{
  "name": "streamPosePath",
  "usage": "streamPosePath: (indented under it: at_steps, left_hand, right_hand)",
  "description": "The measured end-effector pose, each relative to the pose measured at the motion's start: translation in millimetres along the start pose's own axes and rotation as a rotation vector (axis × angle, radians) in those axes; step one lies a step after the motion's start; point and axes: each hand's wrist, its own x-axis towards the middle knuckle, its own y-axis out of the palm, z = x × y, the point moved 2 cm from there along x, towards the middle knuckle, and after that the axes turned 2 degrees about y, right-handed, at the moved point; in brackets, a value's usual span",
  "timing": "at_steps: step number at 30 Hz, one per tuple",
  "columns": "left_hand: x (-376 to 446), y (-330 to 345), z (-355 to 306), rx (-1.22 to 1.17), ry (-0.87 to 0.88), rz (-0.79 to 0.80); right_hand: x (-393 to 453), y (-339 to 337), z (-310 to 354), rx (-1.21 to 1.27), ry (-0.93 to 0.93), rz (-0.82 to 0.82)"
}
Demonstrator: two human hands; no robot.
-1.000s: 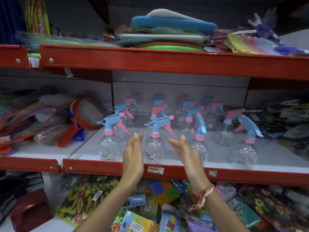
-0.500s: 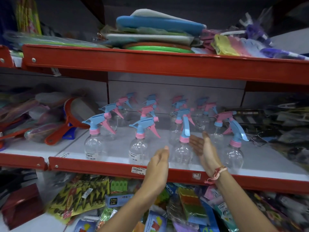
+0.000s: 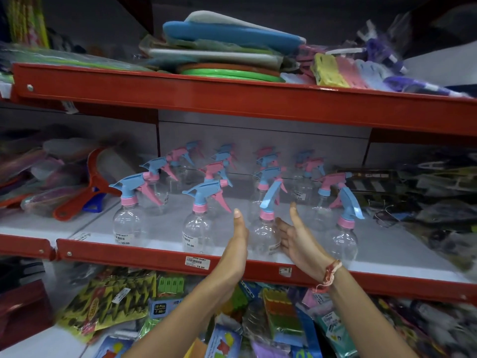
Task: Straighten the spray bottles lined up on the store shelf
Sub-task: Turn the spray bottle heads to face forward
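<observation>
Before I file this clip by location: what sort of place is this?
Most likely a household-goods shop: red shelving, a price tag on the shelf edge, and rows of identical labelled spray bottles.

top shelf: blue foam pad [image 3: 232, 32] on stacked flat packs, green disc [image 3: 229, 74] under them, pastel sponges [image 3: 333, 69] to the right | middle shelf, left side: red-framed hand mirror [image 3: 85, 187], wrapped goods | below: yellow-black packets [image 3: 108, 303], green clips [image 3: 171, 282], mixed packets
</observation>
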Motion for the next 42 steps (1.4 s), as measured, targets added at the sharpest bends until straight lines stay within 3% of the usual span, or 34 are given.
streamPosePath:
  at_steps: [13,18,21,25,31,33,36,39,42]
  left_hand:
    - [24,2,-7,0.066,-0.010,0.030]
    - [24,2,-6,0.058,0.030,-0.025]
    - [11,-1,-2,0.085,0.176,-0.198]
    - [-8,11,-4,-0.045,0.347,-0.342]
    - [-10,66,-7,0.034,0.239,0.001]
    - [-7,87,-1,0.072,0.185,0.098]
    - [-2,112,7,0.099,0.075,0.175]
    - [1,130,3,0.011,-0.021,0.156]
    - [10,136,3,0.003,-0.006,0.136]
  right_hand:
    - [-37,0,-3,-0.097,-0.031,0.034]
    - [-42,-2,-1,-0.156,-0.059,0.001]
    - [-54,-15,1,-0.256,-0.187,-0.138]
    - [-80,-49,7,0.010,-0.370,-0.417]
    - [-81,-109,-5,0.159,-0.415,-0.865]
    - [-69,-127,-6,0.136,-0.351,-0.823]
    - [-49,-138,-3,0.137,-0.215,-0.573]
    - [-43,-137,1,0.085,-0.129,-0.405]
    - [-52,-126,3,0.011,-0.087,-0.311]
